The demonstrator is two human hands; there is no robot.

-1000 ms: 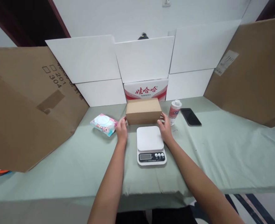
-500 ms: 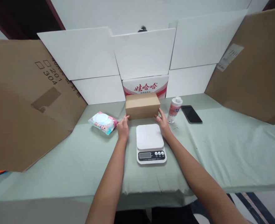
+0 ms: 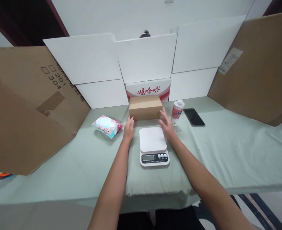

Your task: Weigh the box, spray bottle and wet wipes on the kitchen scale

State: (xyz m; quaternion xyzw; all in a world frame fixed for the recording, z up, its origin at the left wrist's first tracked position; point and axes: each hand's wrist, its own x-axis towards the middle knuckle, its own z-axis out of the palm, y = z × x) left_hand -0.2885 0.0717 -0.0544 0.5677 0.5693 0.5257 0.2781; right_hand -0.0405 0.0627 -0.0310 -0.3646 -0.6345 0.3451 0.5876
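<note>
A pale green cloth [image 3: 227, 153] covered the table and hung a little over its near edge, with soft creases across it. Along the back stood white boards [image 3: 145, 57] leaning against a white wall, and in front of them a white carton with red lettering [image 3: 148, 90]. Large sheets of brown cardboard [image 3: 23, 105] closed off the left and right sides. A dark doorway showed at the upper left, and a patterned floor at the lower right.

The cardboard box [image 3: 145, 107] sat on the cloth near the back, just in front of the red-lettered carton and just behind the kitchen scale [image 3: 153, 146]. The left hand [image 3: 128, 129] lay beside the box's left end, fingers extended, fingertips at or very near the lower corner; whether they touched it could not be told. The right hand [image 3: 166, 123] was open with fingers spread, just beside the box's right end and seemingly not quite on it. Neither hand gripped anything.

A pack of wet wipes [image 3: 107, 126] lay to the left of the left hand. A small white bottle with a red label [image 3: 177, 111] stood upright just right of the right hand, and a dark phone [image 3: 194, 117] lay flat beyond it.
</note>
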